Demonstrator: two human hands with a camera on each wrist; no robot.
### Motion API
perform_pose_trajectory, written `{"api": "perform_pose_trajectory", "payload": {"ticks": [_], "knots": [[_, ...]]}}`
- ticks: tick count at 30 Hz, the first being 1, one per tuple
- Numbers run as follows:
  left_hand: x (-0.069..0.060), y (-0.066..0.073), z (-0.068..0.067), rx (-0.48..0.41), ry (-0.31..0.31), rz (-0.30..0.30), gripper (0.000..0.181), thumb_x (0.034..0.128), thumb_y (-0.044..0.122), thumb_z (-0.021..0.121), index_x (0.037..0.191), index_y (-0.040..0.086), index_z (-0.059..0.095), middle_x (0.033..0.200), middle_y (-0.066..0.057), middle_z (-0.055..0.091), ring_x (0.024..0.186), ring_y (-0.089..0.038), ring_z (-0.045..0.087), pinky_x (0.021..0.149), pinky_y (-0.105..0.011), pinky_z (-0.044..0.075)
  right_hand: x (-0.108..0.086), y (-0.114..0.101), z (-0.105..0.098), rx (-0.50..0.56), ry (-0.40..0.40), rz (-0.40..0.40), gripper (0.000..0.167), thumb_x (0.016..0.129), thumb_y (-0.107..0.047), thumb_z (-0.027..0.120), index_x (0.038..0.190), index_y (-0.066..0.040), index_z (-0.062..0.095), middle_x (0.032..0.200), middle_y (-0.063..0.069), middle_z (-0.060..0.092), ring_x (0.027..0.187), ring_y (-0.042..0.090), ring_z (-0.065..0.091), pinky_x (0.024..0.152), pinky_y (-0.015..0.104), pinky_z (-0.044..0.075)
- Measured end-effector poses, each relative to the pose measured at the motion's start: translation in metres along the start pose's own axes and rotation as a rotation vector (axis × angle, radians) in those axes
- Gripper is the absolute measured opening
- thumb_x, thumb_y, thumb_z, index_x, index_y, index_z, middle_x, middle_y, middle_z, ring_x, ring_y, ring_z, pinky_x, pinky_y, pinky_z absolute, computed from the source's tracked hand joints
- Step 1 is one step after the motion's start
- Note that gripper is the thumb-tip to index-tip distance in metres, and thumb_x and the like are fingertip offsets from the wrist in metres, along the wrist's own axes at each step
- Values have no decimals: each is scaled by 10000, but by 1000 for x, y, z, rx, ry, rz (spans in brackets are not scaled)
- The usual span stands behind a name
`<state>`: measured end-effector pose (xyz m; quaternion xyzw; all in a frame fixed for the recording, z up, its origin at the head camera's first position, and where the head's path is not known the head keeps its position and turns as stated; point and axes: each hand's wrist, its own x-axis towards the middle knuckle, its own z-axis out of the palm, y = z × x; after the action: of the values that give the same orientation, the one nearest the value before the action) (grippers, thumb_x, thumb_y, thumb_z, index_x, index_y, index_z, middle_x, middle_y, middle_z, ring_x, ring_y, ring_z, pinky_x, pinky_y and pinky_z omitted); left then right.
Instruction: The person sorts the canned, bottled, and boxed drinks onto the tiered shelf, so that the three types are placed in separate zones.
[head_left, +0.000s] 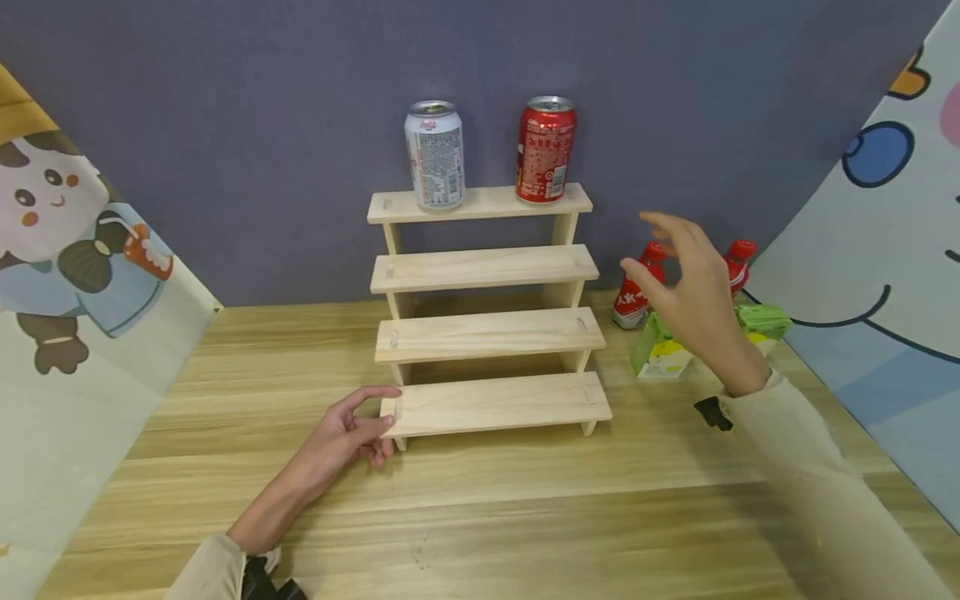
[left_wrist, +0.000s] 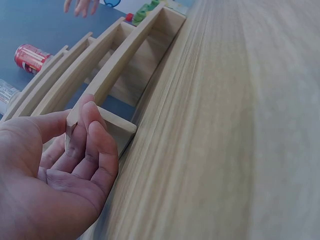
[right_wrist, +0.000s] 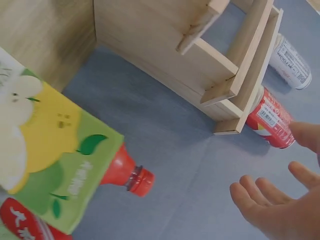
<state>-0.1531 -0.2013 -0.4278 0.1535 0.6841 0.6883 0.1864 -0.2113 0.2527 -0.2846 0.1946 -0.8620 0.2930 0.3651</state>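
A light wooden four-step display rack point(head_left: 495, 406) stands on the table. My left hand point(head_left: 337, 442) pinches the left end of its lowest step, thumb and fingers on either side of the board, as the left wrist view confirms. On the top step, a white can point(head_left: 437, 162) stands upright at left and a red Coca-Cola can point(head_left: 546, 154) at right. My right hand point(head_left: 697, 292) is in the air to the right of the rack, fingers spread and slightly bent, holding nothing. In the right wrist view, the red can point(right_wrist: 270, 120) appears near its fingers.
Right of the rack, beneath my right hand, stand two red-capped bottles point(head_left: 630, 300) and green juice cartons point(head_left: 660, 352), partly hidden by the hand. A dark blue wall point(head_left: 300, 167) rises behind. Cartoon-printed panels point(head_left: 75, 250) flank the wooden table point(head_left: 465, 517).
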Motion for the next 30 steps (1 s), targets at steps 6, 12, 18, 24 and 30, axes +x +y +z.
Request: {"api": "perform_pose_trajectory", "payload": {"ticks": [6,12,18,24,30], "knots": [[0,-1,-1,-5,1,6,490,1018,156,586,1463,53,409,735,-89,706,633,-159,641,578,-297,569,-16,5,-1,-24,-43,7,556,887,-118,766,1397,-77,550,1356,168,557,1142,347,544,918,535,466],[0,0,-1,-7,0,7,489,1017,159,588,1460,51,412,737,-93,707,632,-162,644,578,-302,573,-36,9,-2,-89,-84,85,472,900,-142,754,1316,6,589,1342,229,544,1222,405,501,954,626,440],[0,1,0,-7,4,6,488,1013,163,596,1456,58,419,739,-102,706,630,-168,645,578,-303,575,-52,11,-2,-159,-131,141,463,924,-207,732,1296,31,591,1330,269,529,1225,453,489,955,664,428],[1,1,0,-10,4,0,485,1010,167,600,1451,64,424,735,-100,704,623,-164,645,579,-294,574,-65,17,1,-214,-154,128,388,936,-233,719,1212,25,629,1267,264,569,1169,471,506,966,655,404],[-1,0,0,-12,4,5,474,1016,157,589,1449,55,424,740,-102,705,630,-161,646,581,-296,575,-72,23,5,-287,-180,126,378,935,-229,715,1196,32,634,1226,324,583,1132,535,501,951,697,374]]}}
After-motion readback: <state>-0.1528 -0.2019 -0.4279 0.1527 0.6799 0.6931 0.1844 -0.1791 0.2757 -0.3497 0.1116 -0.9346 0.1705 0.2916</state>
